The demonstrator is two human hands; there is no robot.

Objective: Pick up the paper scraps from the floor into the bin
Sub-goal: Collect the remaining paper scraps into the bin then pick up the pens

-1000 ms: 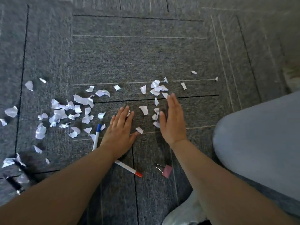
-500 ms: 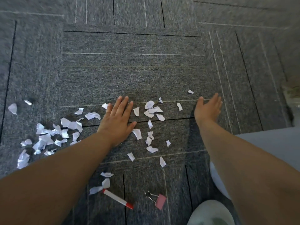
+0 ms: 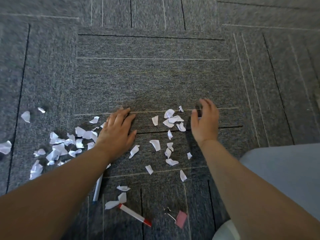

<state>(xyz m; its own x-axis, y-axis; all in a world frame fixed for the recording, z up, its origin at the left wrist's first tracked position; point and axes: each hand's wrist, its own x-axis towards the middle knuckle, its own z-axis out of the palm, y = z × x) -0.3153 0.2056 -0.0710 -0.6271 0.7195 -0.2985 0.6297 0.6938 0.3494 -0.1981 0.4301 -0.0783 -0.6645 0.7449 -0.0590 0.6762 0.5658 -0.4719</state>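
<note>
The left hand (image 3: 117,132) was found laid flat on the carpet (image 3: 152,80), beyond the red-capped pen (image 3: 135,215), with fingers straight and together. The right hand (image 3: 206,122) was noted beyond and right of the pen, with fingers loosely curved and thumb apart. Paper scraps (image 3: 173,119) were scattered beyond the pen, between both hands.

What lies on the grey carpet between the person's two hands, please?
In the head view, loose white torn paper scraps lie between the left hand and right hand.
</note>
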